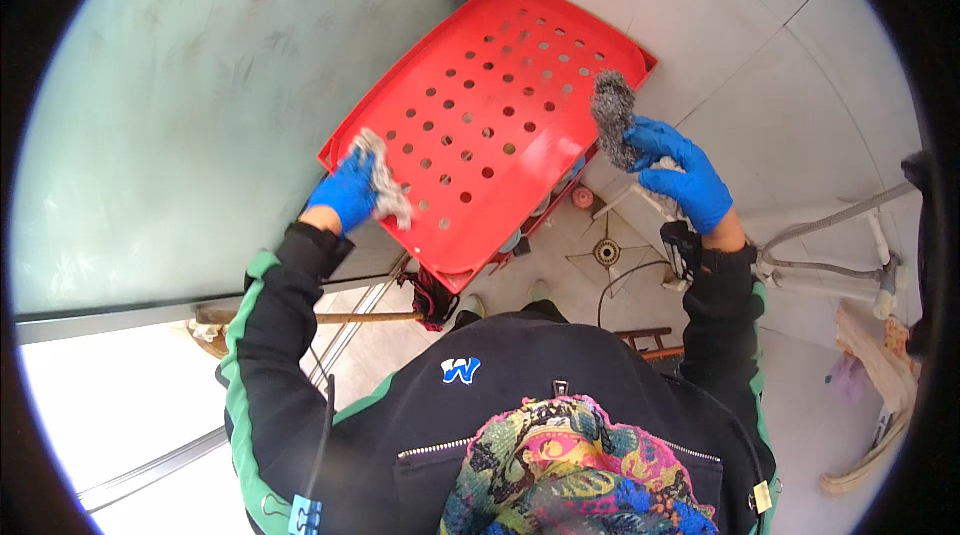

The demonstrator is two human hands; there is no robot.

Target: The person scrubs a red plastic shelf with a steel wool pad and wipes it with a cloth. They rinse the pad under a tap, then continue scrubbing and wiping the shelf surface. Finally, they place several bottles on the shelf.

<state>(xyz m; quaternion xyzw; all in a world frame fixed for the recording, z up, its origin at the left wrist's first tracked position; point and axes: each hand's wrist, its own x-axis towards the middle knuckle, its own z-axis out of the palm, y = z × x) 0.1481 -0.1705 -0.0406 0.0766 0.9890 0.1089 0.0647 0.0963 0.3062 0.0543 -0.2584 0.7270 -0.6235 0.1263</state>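
A red plastic rack shelf point(517, 114) with rows of round holes lies before me, its near corner towards my body. My left hand point(346, 191), in a blue glove, grips a whitish rag point(386, 186) against the shelf's left edge. At the shelf's right side my right hand point(679, 175), gloved in blue too, holds a grey steel-wool scourer point(613, 118) upright by its lower part. Some pale cloth point(666, 178) shows between the fingers of that hand. Whether the scourer touches the shelf I cannot tell.
A frosted glass panel point(225, 122) stands at the left, a tiled wall point(727, 24) at the right. Beneath the shelf, lower tiers hold things partly hidden. A floor drain point(607, 253), white pipes with a grey hose point(817, 265) and a wooden handle point(371, 318) are nearby.
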